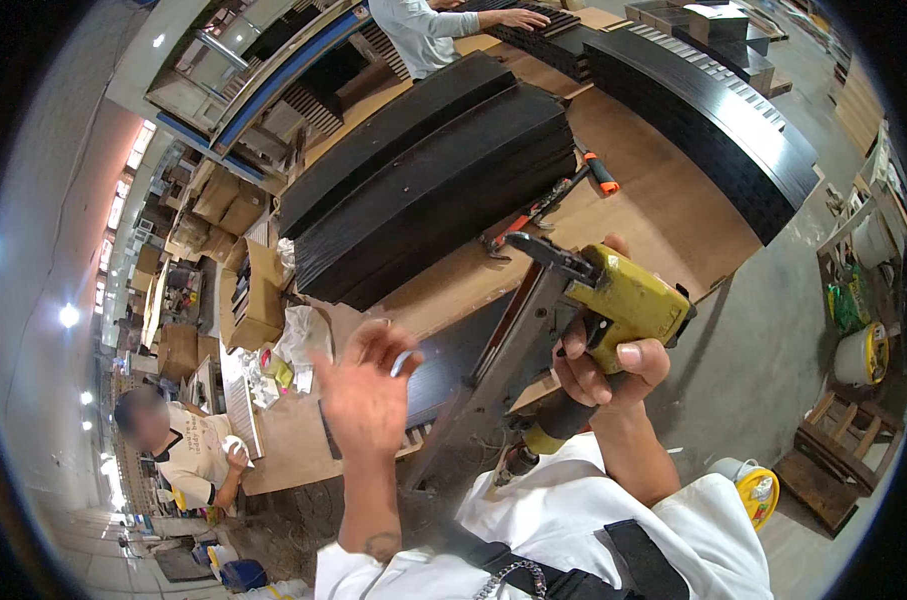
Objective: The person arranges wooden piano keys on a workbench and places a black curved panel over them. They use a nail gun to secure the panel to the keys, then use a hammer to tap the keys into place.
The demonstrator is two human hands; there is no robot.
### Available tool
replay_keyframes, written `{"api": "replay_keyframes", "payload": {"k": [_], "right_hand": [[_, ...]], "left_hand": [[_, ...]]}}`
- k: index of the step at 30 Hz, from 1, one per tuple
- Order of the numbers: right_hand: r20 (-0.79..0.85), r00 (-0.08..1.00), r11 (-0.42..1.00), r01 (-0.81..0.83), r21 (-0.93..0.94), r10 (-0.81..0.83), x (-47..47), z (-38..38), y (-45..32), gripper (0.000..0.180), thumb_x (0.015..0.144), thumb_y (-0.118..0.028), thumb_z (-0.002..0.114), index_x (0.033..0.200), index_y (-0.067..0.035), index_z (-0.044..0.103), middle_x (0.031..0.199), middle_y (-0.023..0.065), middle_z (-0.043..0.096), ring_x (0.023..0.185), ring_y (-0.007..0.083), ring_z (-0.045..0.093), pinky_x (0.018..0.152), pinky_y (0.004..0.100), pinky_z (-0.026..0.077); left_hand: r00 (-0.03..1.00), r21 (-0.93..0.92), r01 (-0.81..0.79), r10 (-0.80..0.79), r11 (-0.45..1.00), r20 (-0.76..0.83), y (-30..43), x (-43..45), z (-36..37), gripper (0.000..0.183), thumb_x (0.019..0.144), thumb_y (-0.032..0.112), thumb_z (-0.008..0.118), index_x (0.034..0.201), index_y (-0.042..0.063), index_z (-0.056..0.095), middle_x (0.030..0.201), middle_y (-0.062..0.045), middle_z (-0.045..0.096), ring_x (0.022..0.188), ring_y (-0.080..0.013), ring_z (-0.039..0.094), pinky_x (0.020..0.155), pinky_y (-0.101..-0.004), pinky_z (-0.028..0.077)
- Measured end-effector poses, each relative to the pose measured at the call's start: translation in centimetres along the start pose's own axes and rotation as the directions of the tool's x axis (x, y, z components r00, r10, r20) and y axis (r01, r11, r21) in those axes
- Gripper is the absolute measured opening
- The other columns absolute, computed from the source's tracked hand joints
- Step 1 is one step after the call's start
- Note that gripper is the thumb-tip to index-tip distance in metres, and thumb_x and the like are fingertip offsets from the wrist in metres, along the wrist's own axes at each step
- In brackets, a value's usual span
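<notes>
My right hand (611, 375) grips a yellow pneumatic nail gun (633, 300) by its handle, fingers around the trigger area. Its dark nose points left, and a long grey magazine (491, 375) slants down toward my body. An air fitting (517, 461) shows at the handle's base. My left hand (371, 390) is raised left of the magazine, blurred, with its fingers apart and partly bent. A small pale glint shows at its fingertips; what it is cannot be told. Beyond both hands a stack of curved black boards (431, 180) lies on the wooden worktable (671, 187).
A hammer with a red handle (524, 219) and another tool with an orange-black handle (602, 174) lie beside the stack. More black boards (708, 127) stand right. One co-worker's hand (524, 19) touches slats; another person (198, 450) stands left. Buckets (862, 356) and a wooden frame (836, 457) stand right.
</notes>
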State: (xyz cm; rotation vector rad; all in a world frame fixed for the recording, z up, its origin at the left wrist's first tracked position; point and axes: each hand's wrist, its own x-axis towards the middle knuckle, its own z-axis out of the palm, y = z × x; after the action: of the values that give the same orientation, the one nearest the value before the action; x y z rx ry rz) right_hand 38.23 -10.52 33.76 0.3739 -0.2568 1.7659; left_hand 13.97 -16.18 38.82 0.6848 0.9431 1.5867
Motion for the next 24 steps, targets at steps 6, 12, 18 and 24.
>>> {"api": "replay_keyframes", "payload": {"k": [6,12,18,24], "right_hand": [[-0.074,0.997,0.992,0.027,-0.127,-0.036,0.4,-0.2,0.6,0.094,0.069,-0.007,0.063,0.155,-0.012,0.026,0.093,0.0282,0.067,0.045,0.0209,0.061,0.039,0.0289,0.051],[-0.069,0.993,0.934,-0.114,-0.337,0.096,-0.6,-1.5,3.8,0.094,0.070,-0.004,0.061,0.155,-0.010,0.022,0.098,0.0320,0.065,0.046,0.0243,0.062,0.042,0.0307,0.052],[-0.220,0.972,0.651,-0.216,-0.727,0.077,-0.4,-3.0,3.6,0.090,0.074,-0.002,0.070,0.154,-0.003,0.028,0.120,0.0254,0.061,0.088,0.0270,0.067,0.056,0.0302,0.058],[-0.397,0.918,-0.506,-0.349,-0.788,-0.015,-2.3,-5.4,6.2,0.071,0.070,0.012,0.061,0.138,-0.009,0.058,0.114,0.0108,0.070,0.094,0.0139,0.066,0.083,0.0281,0.053]], "left_hand": [[0.923,-0.208,-0.183,0.095,0.961,-0.372,-4.6,-4.9,-3.5,0.084,0.095,0.077,0.034,0.122,0.001,0.056,0.107,-0.015,0.062,0.103,-0.0280,0.057,0.090,-0.0441,0.050],[0.996,-0.452,-0.005,-0.033,0.892,-0.078,-5.4,-1.5,0.6,0.084,0.098,0.075,0.028,0.135,0.003,0.049,0.114,-0.018,0.064,0.102,-0.0287,0.061,0.096,-0.0411,0.051],[0.959,0.113,0.079,-0.045,0.990,-0.281,-8.8,0.8,-8.2,0.047,0.107,0.042,0.042,0.121,0.001,0.059,0.101,-0.012,0.067,0.097,-0.0240,0.065,0.086,-0.0373,0.053],[0.960,0.935,0.027,0.252,0.354,-0.123,-10.0,2.8,-27.2,0.023,0.100,0.021,0.064,0.106,-0.001,0.070,0.092,-0.010,0.070,0.083,-0.0205,0.068,0.075,-0.0322,0.053]]}}
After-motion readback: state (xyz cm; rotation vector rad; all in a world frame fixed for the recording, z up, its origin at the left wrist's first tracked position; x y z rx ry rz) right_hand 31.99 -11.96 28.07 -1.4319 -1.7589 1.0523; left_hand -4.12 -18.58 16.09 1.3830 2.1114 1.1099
